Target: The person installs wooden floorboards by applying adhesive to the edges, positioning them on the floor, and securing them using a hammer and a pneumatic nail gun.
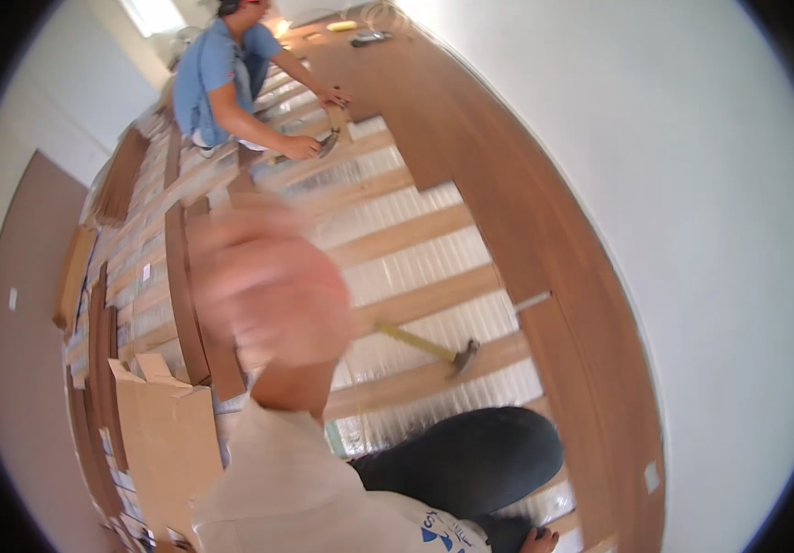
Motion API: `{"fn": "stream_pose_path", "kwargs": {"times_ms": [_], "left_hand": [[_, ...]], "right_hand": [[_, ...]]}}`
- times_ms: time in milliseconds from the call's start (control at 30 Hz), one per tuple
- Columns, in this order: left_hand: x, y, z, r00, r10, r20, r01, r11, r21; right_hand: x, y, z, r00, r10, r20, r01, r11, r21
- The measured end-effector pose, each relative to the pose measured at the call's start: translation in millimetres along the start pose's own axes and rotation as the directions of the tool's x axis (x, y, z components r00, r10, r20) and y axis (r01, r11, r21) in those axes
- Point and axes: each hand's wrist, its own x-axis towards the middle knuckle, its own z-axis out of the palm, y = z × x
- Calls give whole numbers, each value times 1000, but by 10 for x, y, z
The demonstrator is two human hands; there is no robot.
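My left hand (273, 286) is raised in the middle of the view, with a pale sleeve behind it. Motion smears its fingers, and nothing held in it can be made out. At the lower edge, only some fingertips of my right hand (541, 541) show beside my dark-trousered leg (471, 461); what they touch is hidden. A claw hammer (418, 342) with a yellowish handle lies across the wooden battens and silvery underlay, beyond my knee and apart from both hands. Brown floorboards (526, 240) are laid to the right, along the white wall.
A co-worker in a blue shirt (208, 78) crouches at the far left, one hand on a hammer (329, 142). Loose brown planks (185, 286) lie left of my hand. An opened cardboard box (167, 433) stands at the lower left. Bare battens (406, 244) cross the floor ahead.
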Motion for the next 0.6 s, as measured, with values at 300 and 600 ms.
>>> {"fn": "stream_pose_path", "kwargs": {"times_ms": [300,600], "left_hand": [[-1642,1437,1476,398,-470,788,892,399,-213],[-1736,1351,1858,427,-233,874,731,658,-181]], "right_hand": [[2189,-274,-540,717,-529,-453,524,838,-149],[2715,-1085,-848,793,-312,-523,251,950,-185]]}}
